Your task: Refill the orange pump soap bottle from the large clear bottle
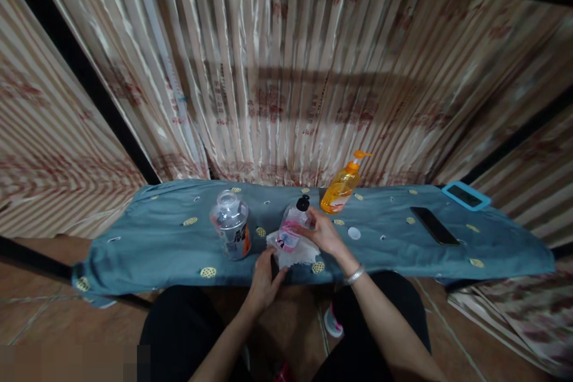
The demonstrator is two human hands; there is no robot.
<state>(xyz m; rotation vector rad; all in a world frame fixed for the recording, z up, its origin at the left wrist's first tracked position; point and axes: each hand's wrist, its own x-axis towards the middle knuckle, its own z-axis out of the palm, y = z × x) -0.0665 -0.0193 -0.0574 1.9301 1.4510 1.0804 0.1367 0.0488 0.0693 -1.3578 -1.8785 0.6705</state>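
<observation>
My right hand (326,233) is closed around the side of a small clear bottle (290,240) with a black cap, pink liquid and a label. The bottle tilts slightly on a crumpled white tissue (305,254) spread on the cloth. At the tissue's lower left edge is my left hand (265,282), its thumb and fingers apart and nothing visible between them. A large clear plastic bottle (233,227) without a cap, with a black and orange label, stands to the left. Behind my right hand stands a pump bottle (341,190) of orange liquid.
A teal patterned cloth (165,245) covers the narrow table. On the right lie a dark phone (434,225), a blue-framed object (466,196) and a small white disc (354,233). A pleated curtain (286,95) hangs behind, and dark frame bars surround the table.
</observation>
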